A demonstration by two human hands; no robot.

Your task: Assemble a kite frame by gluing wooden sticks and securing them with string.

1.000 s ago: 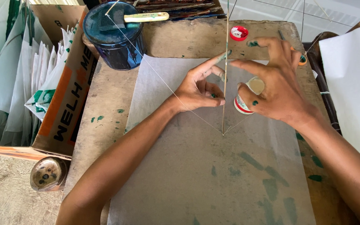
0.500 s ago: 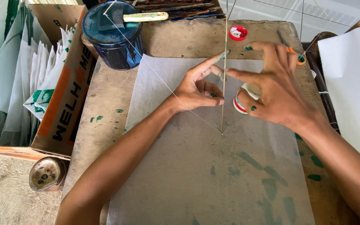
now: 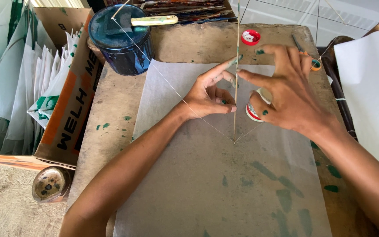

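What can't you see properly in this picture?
- Head view: most of the small spool is covered by the right hand.
- The scissors show only a blade tip and one handle behind that hand's fingers.
- The thin stick runs off the top edge.
- The left hand fingertips hide where they meet the stick.
- The blue tub contents sit under its lid.

My left hand (image 3: 209,94) and right hand (image 3: 286,94) pinch a thin upright stick (image 3: 236,83) over translucent paper (image 3: 224,184). My right palm cups a thread spool (image 3: 254,109) (white, red-rimmed). Thread (image 3: 167,81) runs toward the blue can (image 3: 119,39).
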